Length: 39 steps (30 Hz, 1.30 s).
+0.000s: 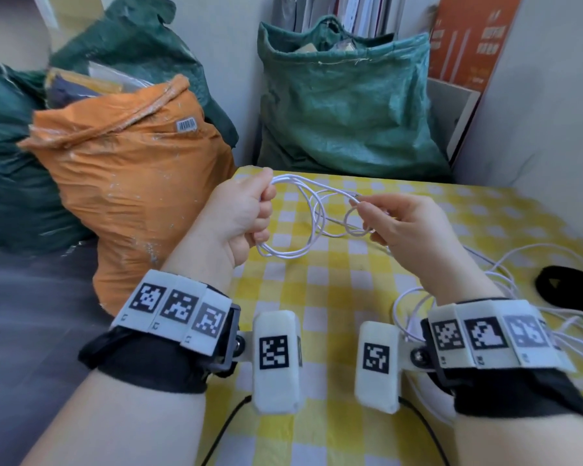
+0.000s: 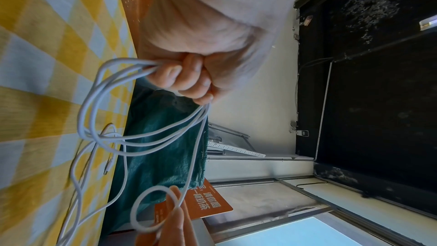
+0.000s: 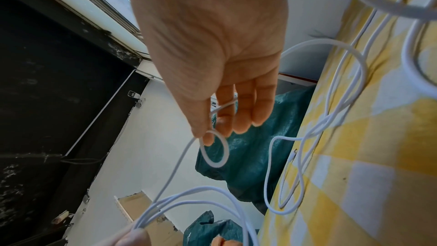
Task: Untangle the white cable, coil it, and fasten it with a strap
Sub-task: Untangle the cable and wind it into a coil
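Note:
My left hand (image 1: pixel 265 210) is a fist that grips several loops of the white cable (image 1: pixel 312 213) above the yellow-checked table (image 1: pixel 334 297). The left wrist view shows its fingers (image 2: pixel 189 81) curled round the bundled strands, and the loops (image 2: pixel 106 109) hang down from them. My right hand (image 1: pixel 364 213) pinches a small loop of the same cable between thumb and forefinger (image 3: pixel 208 134); the little ring (image 3: pixel 215 151) hangs below them. More loose cable (image 1: pixel 519 280) lies tangled on the table to the right, with a connector end (image 3: pixel 293 153) on the cloth. A black strap (image 1: pixel 569 290) lies at the right edge.
An orange sack (image 1: pixel 132 169) stands against the table's left side. Green sacks sit behind it (image 1: pixel 7 163) and beyond the far edge (image 1: pixel 344 105). An orange board (image 1: pixel 468 38) leans at the back right beside a pale wall (image 1: pixel 535 129).

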Available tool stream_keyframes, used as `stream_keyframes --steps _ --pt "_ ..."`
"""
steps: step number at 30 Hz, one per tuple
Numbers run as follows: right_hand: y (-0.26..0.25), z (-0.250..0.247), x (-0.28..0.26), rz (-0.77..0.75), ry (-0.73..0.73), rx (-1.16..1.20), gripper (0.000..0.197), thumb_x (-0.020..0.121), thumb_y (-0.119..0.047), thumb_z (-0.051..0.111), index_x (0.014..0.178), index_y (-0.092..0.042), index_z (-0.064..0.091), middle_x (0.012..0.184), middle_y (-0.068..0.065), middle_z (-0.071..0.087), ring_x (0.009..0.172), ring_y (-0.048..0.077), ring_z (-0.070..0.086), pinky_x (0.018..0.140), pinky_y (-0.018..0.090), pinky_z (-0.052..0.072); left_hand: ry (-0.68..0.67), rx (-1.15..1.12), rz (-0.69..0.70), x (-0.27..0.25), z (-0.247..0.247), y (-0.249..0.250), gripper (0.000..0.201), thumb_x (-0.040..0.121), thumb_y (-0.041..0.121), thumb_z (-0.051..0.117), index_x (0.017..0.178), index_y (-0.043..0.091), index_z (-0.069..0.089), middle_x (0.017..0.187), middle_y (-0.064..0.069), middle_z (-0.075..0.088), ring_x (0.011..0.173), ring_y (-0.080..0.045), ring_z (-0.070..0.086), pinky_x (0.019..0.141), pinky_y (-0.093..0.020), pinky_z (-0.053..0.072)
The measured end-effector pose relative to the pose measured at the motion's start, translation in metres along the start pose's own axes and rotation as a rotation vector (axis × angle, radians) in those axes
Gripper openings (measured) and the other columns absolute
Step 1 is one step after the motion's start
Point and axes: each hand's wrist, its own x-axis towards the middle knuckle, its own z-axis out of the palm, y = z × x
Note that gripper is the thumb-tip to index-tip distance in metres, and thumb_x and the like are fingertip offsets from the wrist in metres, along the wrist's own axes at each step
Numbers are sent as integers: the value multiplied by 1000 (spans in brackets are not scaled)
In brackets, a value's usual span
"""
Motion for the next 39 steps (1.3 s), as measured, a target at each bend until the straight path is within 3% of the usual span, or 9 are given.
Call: stream_keyframes --steps 4,6,12,19,22,27,30,33,39 --pt "-1 -1 -3 47 -45 28 30 95 -15 49 106 -34 69 65 -10 55 49 -2 52 65 26 48 60 -42 -4 1 -3 1 34 97 28 42 64 19 38 38 10 23 31 -7 15 42 -20 17" --pt "-2 -2 -3 65 -43 34 31 96 -14 45 109 -30 69 66 -5 56 48 -1 52 64 25 47 103 -91 -7 2 -6 2 34 95 26 43 63 19 38 38 9 22 32 -7 14 42 -20 16" --pt "4 -7 -1 144 125 -16 12 90 -25 62 96 -28 72 69 -10 61 49 5 56 67 36 54 149 -245 -39 9 -14 1 37 98 29 41 62 19 39 37 9 20 28 -7 14 34 -15 18" --pt "9 -10 -1 209 252 -102 12 85 -9 62 78 -16 68 59 1 63 44 9 62 56 32 58 163 -407 -99 12 -22 3 38 98 31 38 62 20 38 36 9 22 27 -6 15 33 -16 17" --pt "7 -10 -2 236 243 -171 19 87 -11 60 68 -11 62 59 7 65 50 19 67 56 35 59 162 -436 -108 12 -23 4 39 99 32 38 62 20 38 35 9 22 26 -6 15 32 -16 18" --pt "6 -9 -3 299 150 -301 31 94 -18 51 67 -7 61 60 7 67 47 16 62 50 25 51 157 -445 -119 13 -24 2 40 100 34 37 62 20 39 35 10 23 26 -6 16 32 -16 19" --pt "6 -9 -1 335 116 -421 34 94 -22 47 68 -10 66 59 0 68 60 16 62 61 27 51 116 -453 -140 13 -24 2 41 100 35 36 62 21 38 35 9 22 25 -6 16 32 -17 19" --pt "9 -10 1 405 107 -501 35 91 -29 43 69 -15 66 73 6 71 77 29 64 78 38 54 -18 -484 -201 10 -25 3 42 100 37 36 61 21 38 37 8 21 25 -6 17 34 -17 19" --pt "8 -9 -3 426 49 -593 36 94 -31 37 90 -11 67 91 15 70 87 33 63 82 40 53 -171 -582 -271 7 -23 3 44 100 38 36 59 21 38 37 7 21 25 -7 19 35 -17 19"
